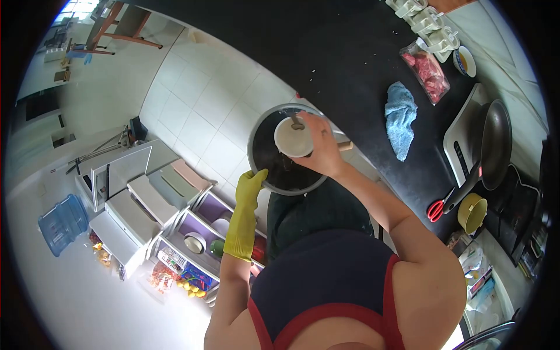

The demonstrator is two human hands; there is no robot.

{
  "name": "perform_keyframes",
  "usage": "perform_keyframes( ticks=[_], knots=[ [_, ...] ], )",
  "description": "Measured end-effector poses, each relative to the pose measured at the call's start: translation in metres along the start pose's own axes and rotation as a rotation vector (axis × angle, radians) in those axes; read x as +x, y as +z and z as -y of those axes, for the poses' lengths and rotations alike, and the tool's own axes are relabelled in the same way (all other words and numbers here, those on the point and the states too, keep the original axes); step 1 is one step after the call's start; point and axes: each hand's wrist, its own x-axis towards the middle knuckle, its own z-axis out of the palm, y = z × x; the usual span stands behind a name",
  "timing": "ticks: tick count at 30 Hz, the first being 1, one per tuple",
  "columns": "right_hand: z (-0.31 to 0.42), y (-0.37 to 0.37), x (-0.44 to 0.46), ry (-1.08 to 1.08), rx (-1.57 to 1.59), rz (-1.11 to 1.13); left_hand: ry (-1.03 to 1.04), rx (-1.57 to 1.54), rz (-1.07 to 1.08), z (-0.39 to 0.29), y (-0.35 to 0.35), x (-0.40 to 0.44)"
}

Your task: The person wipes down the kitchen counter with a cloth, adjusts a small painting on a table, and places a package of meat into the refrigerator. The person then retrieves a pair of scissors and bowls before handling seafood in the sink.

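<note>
A round grey bin (255, 156) with a dark inside stands on the floor beside the black counter. My left hand (251, 185), in a yellow rubber glove, has its fingers closed on the bin's near-left rim. My bare right hand (322, 143) grips a white round cup (291, 140) over the bin's opening. At the cup's top edge is a small dark metallic piece, too small to name. The cup's far side is hidden by my fingers.
On the black counter (350, 64) are a blue cloth (401, 119), a meat pack (426, 73), egg cartons (429, 26), a frying pan (496, 146), red-handled scissors (434, 211) and a yellow pot (472, 213). Storage drawers (143, 198) stand to the left.
</note>
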Motion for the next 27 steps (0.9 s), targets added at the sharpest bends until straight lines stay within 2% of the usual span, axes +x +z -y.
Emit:
perform_keyframes(
  ticks=[4, 6, 8, 10, 11, 13, 14, 16, 19, 20, 21, 22, 23, 27],
  knots=[
    [-0.005, 0.075, -0.004, 0.037, 0.021, -0.018, 0.015, -0.041, 0.060, 0.010, -0.035, 0.011],
    [-0.009, 0.106, 0.002, -0.026, -0.001, 0.092, 0.027, 0.046, 0.049, 0.008, -0.046, 0.013],
    [-0.007, 0.132, 0.010, 0.070, -0.175, 0.288, 0.036, -0.026, 0.087, -0.001, -0.052, 0.010],
    [0.004, 0.149, 0.017, 0.084, -0.445, 0.343, 0.016, -0.090, 0.086, 0.002, -0.065, 0.021],
    [0.008, 0.157, 0.018, 0.110, -0.468, 0.308, 0.018, -0.117, 0.099, 0.003, -0.070, 0.026],
    [0.011, 0.163, 0.021, -0.029, -0.591, 0.231, 0.024, -0.130, 0.130, -0.002, -0.073, 0.031],
    [0.011, 0.158, 0.022, -0.014, -0.604, 0.213, 0.035, -0.141, 0.138, -0.005, -0.075, 0.033],
    [0.037, 0.116, 0.029, 0.096, -0.366, -0.038, 0.048, -0.137, 0.157, -0.015, -0.076, 0.038],
    [0.024, 0.003, 0.031, 0.200, -0.474, -0.367, 0.036, -0.078, 0.163, -0.030, -0.073, 0.046],
    [-0.020, -0.019, 0.015, 0.180, -0.744, -0.567, 0.046, -0.069, 0.179, -0.035, -0.072, 0.048],
    [-0.035, -0.050, 0.004, 0.396, -0.650, -0.678, 0.056, -0.061, 0.191, -0.039, -0.071, 0.051],
    [-0.046, -0.070, -0.009, 0.584, -0.975, -0.658, 0.055, -0.056, 0.190, -0.043, -0.071, 0.054],
    [-0.076, -0.086, -0.026, 0.656, -1.067, -0.619, 0.055, -0.014, 0.180, -0.045, -0.070, 0.058],
    [-0.141, -0.116, -0.046, 0.556, -0.791, -0.485, 0.053, 0.080, 0.134, -0.057, -0.063, 0.065]
  ],
)
